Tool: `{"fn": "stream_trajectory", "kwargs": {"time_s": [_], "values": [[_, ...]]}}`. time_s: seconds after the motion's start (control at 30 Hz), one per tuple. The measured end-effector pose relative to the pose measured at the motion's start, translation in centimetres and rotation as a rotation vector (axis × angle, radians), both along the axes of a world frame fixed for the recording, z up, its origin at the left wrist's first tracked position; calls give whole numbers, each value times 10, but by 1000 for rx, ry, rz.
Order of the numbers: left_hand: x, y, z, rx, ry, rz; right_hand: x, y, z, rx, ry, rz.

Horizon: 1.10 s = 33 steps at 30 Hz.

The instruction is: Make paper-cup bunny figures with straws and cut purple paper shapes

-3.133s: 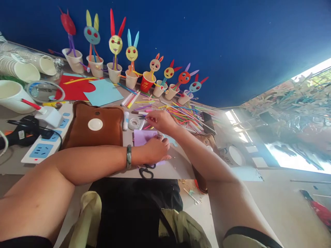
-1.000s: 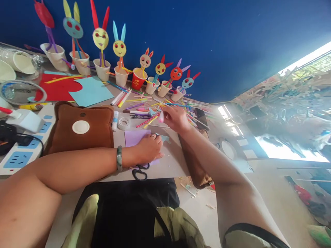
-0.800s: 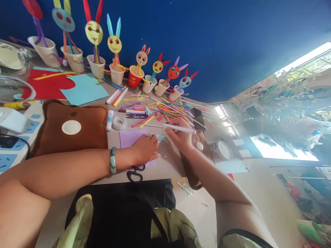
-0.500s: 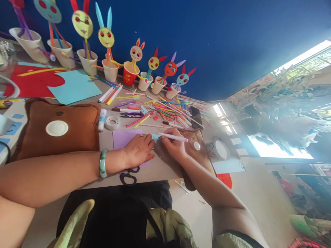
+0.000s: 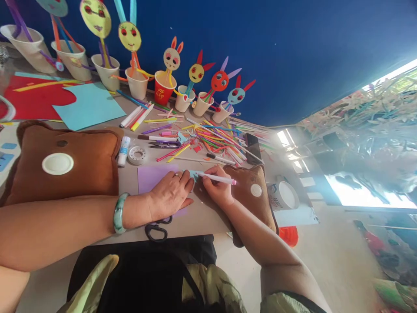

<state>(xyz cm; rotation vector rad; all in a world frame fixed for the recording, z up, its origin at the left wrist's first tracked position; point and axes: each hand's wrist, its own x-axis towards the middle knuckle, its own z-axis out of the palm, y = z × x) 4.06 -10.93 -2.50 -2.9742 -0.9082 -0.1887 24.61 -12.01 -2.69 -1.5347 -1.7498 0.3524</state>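
Note:
My left hand (image 5: pixel 171 194) lies flat, fingers stretched, on a sheet of purple paper (image 5: pixel 150 177) on the grey table (image 5: pixel 202 217); a ring and a green bangle show on that arm. My right hand (image 5: pixel 216 190) is closed round a white pen with a pink end (image 5: pixel 217 178), its tip at a small light-blue paper piece (image 5: pixel 194 174) just beyond my left fingertips. Black-handled scissors (image 5: pixel 155 229) lie partly hidden under my left wrist.
Paper cups holding rabbit-faced figures (image 5: pixel 163 87) line the blue wall. Loose coloured sticks and pens (image 5: pixel 215 139), a tape roll (image 5: pixel 137 154), a glue stick (image 5: pixel 123 150) and a black phone (image 5: pixel 252 147) lie behind my hands. Brown cushions sit left (image 5: pixel 58 161) and right (image 5: pixel 254 191).
My right hand reached into the pile of sticks, took up the white pen and brought it back to the blue piece by my left hand. My view tilted down and left.

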Motion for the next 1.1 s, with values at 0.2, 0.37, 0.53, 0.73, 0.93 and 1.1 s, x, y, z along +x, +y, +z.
{"fn": "stream_trajectory", "kwargs": {"time_s": [0.2,0.37,0.53,0.73,0.93,1.1], "values": [[1,0,2,-56,27,6,0,0,0,-30,30,-14],[0,1,1,-46,20,-11,2,0,-5,-4,10,7],[1,2,9,-86,45,-12,0,-3,-8,-7,19,21],[1,6,21,-198,105,-52,-25,5,27,-11,-162,294],[-9,3,36,-267,127,-61,-100,61,57,-4,-357,569],[-4,4,24,-198,55,-67,-157,110,45,-222,-326,502]]}}
